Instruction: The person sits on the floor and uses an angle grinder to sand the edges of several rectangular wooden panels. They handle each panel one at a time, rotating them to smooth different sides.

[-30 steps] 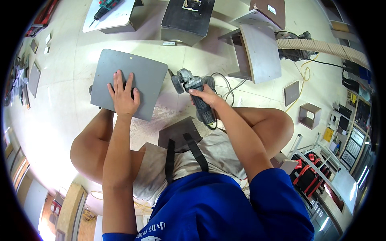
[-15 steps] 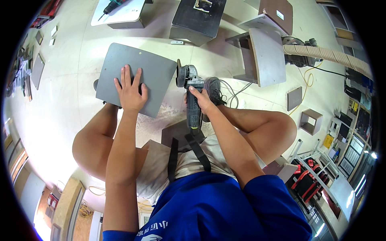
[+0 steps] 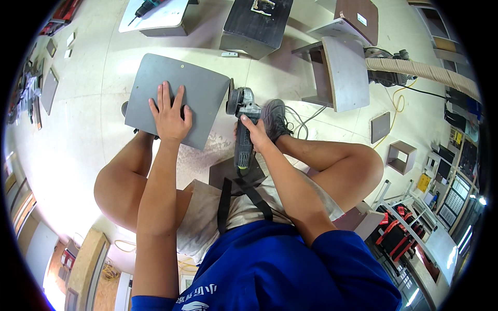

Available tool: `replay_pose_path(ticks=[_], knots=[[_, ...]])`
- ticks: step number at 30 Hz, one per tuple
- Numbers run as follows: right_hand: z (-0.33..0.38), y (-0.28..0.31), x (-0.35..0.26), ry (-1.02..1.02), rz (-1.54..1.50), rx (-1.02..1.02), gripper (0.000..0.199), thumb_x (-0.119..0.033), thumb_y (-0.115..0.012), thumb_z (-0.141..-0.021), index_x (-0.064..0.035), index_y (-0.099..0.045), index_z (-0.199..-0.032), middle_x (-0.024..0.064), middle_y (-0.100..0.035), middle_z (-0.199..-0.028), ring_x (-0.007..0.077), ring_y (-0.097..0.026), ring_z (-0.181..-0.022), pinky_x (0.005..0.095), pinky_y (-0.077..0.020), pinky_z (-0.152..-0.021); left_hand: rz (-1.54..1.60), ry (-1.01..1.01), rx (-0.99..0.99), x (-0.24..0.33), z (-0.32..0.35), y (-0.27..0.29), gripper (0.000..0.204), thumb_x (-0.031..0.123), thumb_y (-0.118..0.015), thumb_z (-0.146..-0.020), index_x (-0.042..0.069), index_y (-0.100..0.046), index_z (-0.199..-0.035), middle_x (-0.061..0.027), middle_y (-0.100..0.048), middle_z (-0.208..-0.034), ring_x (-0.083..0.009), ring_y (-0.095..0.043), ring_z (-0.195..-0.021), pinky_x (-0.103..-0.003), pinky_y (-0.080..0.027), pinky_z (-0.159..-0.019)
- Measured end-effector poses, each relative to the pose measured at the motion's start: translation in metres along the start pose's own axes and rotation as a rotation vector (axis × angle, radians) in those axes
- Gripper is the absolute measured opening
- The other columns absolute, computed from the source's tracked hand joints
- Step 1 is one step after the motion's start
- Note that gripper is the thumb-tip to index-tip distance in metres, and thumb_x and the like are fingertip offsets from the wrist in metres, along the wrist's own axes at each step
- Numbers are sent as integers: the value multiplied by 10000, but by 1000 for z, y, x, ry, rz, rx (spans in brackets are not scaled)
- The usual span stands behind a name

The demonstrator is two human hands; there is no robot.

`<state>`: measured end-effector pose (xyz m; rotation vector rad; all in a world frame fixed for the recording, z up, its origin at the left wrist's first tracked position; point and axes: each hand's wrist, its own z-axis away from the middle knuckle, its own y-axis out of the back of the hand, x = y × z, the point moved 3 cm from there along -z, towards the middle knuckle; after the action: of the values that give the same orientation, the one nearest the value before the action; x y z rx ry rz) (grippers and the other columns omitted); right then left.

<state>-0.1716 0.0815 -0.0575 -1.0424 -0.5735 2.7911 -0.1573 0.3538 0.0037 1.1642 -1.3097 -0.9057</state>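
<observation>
My left hand (image 3: pixel 173 120) lies flat with fingers spread on a dark grey board (image 3: pixel 205 88), which has rounded corners and a small hole near its far edge. What holds the board up from below is hidden. My right hand (image 3: pixel 254 132) is wrapped round the body of an angle grinder (image 3: pixel 244 142), its head pointing away from me. The grinder's disc (image 3: pixel 231 98) stands on edge right by the board's right edge; whether they touch I cannot tell. Beyond the grinder is my dark shoe (image 3: pixel 275 118).
A black box-shaped piece (image 3: pixel 254 31) and a white-topped piece with a drill (image 3: pixel 148 6) stand ahead. To the right are an open grey cabinet (image 3: pixel 345 75), a ribbed hose (image 3: pixel 415 67) and a small open box (image 3: pixel 401 157). The grinder's cable (image 3: pixel 306 122) runs behind my shoe.
The grinder has tilted, its rear end swinging left, and my right hand has shifted slightly left and nearer with it. The left hand stays flat on the board.
</observation>
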Motion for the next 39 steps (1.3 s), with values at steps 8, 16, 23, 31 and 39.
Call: replay_pose_path(ticks=[8,16,23,31,39], knots=[[-7,1,0,-9,25,23,437,-403,-739,-922,-13,-581,-1039,118,-683,-817,223,-690,-688,378,-593,-616,8,6,-18,0,-1,2,592,274,-569,-855,200,-562,-1443,-196,-323,-1618,-359,-275,-1512,-663,-160,-1188],[15,-7,16,16,12,43,437,-393,-746,-921,3,-588,-1018,122,-682,-788,213,-688,-671,358,-579,-605,-3,-8,-31,-1,-2,-2,590,264,-565,-870,182,-547,-1454,-199,-302,-1629,-366,-252,-1520,-663,-153,-1189],[-7,-5,-3,49,-95,40,357,-294,-799,-885,5,-630,-982,105,-678,-772,202,-682,-641,350,-577,-589,-9,-41,-30,0,0,-6,603,247,-543,-886,167,-512,-1482,-214,-278,-1635,-400,-233,-1521,-673,-142,-1187],[2,-3,10,10,-53,37,366,-285,-789,-895,9,-609,-1016,128,-689,-819,227,-696,-665,376,-592,-621,-34,-66,-35,1,-2,-6,590,261,-525,-904,147,-511,-1483,-215,-273,-1636,-402,-233,-1521,-672,-141,-1187],[-19,4,-5,47,-29,29,354,-286,-798,-890,9,-627,-986,100,-677,-765,200,-692,-643,346,-578,-574,-44,-69,-26,-1,0,-8,595,265,-525,-900,155,-510,-1485,-210,-266,-1643,-409,-235,-1520,-675,-144,-1185]])
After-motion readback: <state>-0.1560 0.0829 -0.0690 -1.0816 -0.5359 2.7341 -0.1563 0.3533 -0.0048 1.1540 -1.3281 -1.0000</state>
